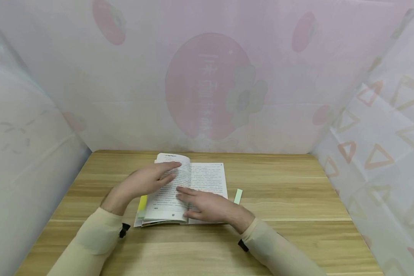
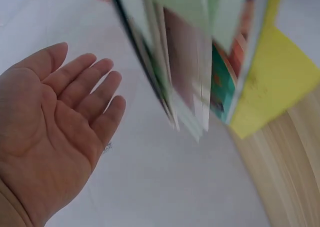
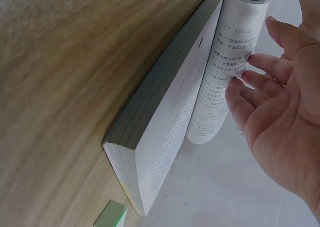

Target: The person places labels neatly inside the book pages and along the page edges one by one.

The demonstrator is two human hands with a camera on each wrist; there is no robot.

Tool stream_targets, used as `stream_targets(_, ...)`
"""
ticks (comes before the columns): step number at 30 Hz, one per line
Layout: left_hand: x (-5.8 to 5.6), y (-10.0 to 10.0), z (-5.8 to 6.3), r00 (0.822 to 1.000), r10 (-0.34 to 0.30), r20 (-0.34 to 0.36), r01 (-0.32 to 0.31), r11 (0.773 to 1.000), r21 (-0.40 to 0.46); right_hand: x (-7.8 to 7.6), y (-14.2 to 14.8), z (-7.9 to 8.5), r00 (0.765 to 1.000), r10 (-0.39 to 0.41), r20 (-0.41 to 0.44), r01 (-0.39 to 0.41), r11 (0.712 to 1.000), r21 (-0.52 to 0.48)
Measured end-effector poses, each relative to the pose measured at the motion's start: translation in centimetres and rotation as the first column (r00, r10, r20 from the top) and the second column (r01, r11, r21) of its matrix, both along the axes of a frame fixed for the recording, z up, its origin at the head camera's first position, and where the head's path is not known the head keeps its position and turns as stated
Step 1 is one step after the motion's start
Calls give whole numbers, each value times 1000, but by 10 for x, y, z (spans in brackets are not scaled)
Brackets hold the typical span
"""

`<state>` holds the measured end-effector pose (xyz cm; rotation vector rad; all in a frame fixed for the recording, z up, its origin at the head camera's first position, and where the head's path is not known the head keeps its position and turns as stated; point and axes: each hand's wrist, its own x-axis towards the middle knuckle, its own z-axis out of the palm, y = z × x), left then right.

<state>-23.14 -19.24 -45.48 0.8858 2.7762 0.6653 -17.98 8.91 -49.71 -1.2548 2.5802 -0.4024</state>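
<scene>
An open book [image 1: 208, 177] lies on the table, both printed pages facing up. Its left page [image 3: 215, 94] bulges in a curve beside the spine, and a thick block of pages [image 3: 160, 92] shows under the right one. My left hand [image 1: 141, 183] is spread over the left page, fingers pointing toward the spine. In the left wrist view its palm and loosely extended fingers hold nothing, beside the fanned page edges [image 2: 187, 72]. My right hand [image 1: 208, 205] reaches across the right page, its relaxed fingertips right at the left page near the spine.
Yellow paper [image 2: 280, 82] sticks out at the book's left side. A pale green strip [image 1: 238, 196] lies right of the book on the wooden table [image 1: 279, 191]. Printed cloth walls [image 1: 141, 96] stand behind the table and at both sides.
</scene>
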Motion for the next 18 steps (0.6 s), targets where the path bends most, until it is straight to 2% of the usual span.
stream_targets(4, -13, 17, -8, 993, -82, 86, 81, 997, 19, 1, -3, 0, 1000, 4, -7, -4, 1000, 9)
stream_targets(7, -18, 24, -15, 987, -117, 110, 118, 993, -6, 1, -5, -1, 1000, 12, -11, -12, 1000, 16)
stream_targets(11, -19, 25, -19, 988, -102, 119, 108, 993, -45, 1, -4, -1, 999, 28, -18, -27, 999, 22)
stream_targets(18, -16, 21, -27, 991, -75, 108, 79, 996, -39, -1, 11, 1, 1000, 23, -7, -23, 1000, 6)
